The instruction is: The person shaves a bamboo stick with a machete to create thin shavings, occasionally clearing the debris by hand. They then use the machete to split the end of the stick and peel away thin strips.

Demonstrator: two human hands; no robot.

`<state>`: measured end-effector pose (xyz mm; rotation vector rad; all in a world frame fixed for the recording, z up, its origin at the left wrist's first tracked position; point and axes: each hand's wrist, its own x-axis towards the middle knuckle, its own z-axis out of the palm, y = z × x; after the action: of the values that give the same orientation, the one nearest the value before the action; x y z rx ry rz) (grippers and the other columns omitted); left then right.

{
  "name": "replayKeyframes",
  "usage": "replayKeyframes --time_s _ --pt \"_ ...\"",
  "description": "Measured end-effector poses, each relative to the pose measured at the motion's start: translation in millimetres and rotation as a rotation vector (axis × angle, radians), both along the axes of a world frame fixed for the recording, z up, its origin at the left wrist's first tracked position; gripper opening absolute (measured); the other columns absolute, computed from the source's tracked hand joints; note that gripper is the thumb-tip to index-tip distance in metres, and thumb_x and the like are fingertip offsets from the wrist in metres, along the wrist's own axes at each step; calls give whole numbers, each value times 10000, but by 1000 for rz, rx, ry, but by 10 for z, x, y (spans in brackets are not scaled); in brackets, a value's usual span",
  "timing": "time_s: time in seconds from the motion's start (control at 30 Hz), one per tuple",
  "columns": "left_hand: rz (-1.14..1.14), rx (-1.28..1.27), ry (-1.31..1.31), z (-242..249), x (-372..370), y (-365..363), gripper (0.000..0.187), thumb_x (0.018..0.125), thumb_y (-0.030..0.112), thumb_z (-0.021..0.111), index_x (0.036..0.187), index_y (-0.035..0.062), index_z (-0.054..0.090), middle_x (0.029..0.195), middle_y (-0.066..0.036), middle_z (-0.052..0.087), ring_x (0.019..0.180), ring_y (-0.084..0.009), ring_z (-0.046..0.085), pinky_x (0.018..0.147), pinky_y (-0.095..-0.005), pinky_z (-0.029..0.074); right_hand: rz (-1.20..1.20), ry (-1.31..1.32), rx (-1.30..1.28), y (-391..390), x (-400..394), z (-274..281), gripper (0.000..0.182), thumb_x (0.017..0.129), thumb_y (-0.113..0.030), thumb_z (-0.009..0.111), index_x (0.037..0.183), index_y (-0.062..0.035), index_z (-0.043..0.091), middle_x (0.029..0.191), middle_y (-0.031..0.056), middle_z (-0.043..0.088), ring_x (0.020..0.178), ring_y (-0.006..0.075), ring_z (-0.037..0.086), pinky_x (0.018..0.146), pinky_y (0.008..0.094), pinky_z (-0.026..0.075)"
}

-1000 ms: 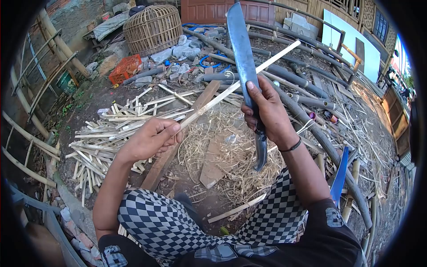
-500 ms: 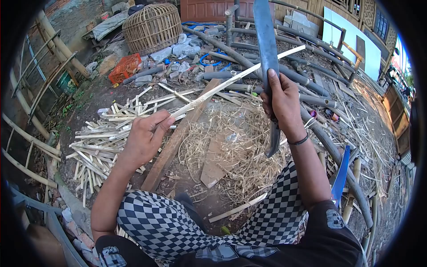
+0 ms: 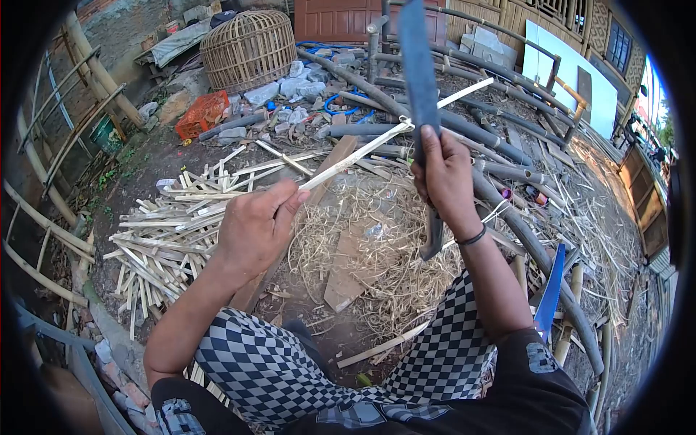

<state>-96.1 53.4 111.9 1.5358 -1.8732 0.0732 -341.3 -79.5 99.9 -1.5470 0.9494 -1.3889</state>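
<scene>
My left hand (image 3: 257, 221) pinches the near end of a pale bamboo strip (image 3: 353, 157), which slants up and away to the right. My right hand (image 3: 447, 177) is wrapped round the handle of a large machete (image 3: 419, 69), its broad dark blade pointing up. The blade crosses the strip toward its far end, and a small curl of shaving shows at the blade's left edge. Below both hands, thin shavings (image 3: 391, 268) cover the ground. To the left lies a heap of cut bamboo strips (image 3: 163, 243).
A wooden plank (image 3: 335, 161) runs beneath the strip. A blue saw (image 3: 551, 293) leans at the right beside bamboo poles (image 3: 533, 232). Farther back are an orange crate (image 3: 204, 116), a woven bamboo cage (image 3: 248, 51) and rubble (image 3: 297, 87).
My left hand has moved right and slightly up with the strip. The machete has shifted left and a little down along the strip, and a curled shaving now shows at its edge.
</scene>
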Motion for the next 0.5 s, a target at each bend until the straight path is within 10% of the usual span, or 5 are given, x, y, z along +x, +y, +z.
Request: replayKeyframes --time_s 0.37,0.5 --pt "10 -4 -16 16 -40 3 297 1026 329 545 901 65 597 605 -183 579 592 -395 624 549 -491 465 49 204 -129 219 205 -119 399 1055 -359 529 933 7 633 604 -26 522 541 50 509 469 257 399" --pt "24 -25 -28 -30 28 -3 305 1033 261 562 854 14 570 589 -161 472 507 -334 450 521 -406 393 170 95 3 202 97 33 360 1067 -367 499 884 -61 542 566 -25 474 413 50 424 368 225 303"
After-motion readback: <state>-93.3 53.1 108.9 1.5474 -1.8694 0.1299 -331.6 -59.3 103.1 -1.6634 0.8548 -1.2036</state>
